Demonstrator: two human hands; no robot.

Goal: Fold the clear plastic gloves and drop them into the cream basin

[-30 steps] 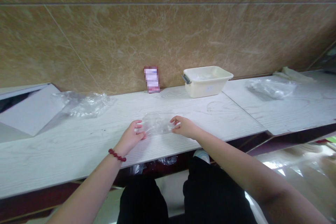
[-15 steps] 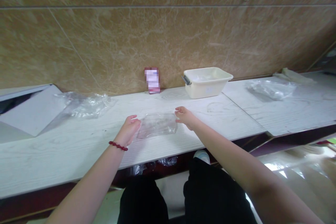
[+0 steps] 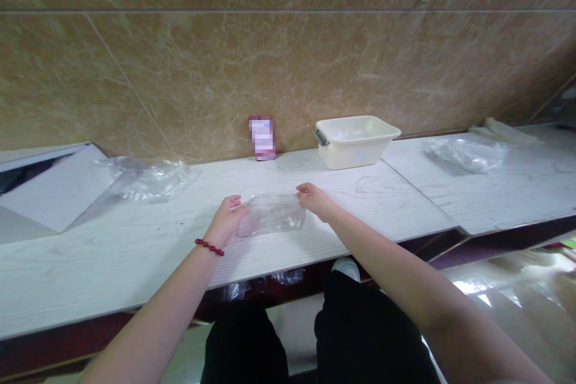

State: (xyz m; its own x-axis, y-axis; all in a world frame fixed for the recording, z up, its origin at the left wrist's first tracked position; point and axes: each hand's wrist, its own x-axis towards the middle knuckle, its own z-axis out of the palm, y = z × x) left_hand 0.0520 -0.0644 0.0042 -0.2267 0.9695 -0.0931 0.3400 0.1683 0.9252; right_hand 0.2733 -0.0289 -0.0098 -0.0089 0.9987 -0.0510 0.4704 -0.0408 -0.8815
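A clear plastic bag (image 3: pixel 274 214) lies flat on the white wood-grain tabletop in front of me. My left hand (image 3: pixel 230 216), with a dark red bead bracelet (image 3: pixel 209 246) at the wrist, is closed on the bag's left edge, thumb and fingers close together. On the other side, my right hand (image 3: pixel 315 199) pinches the upper right corner of the bag. The bag looks thin and see-through; whether anything is inside cannot be made out.
A cream plastic bin (image 3: pixel 348 156) with a grey handle stands against the wall, beside a propped, pixelated phone-like object (image 3: pixel 262 138). Crumpled clear plastic (image 3: pixel 153 181) lies left near a white box (image 3: pixel 58 192). More clear plastic (image 3: pixel 468 154) lies right.
My left hand has shifted slightly right along the bag's edge. My right hand has moved slightly left, with its fingers drawn closer together at the bag's corner.
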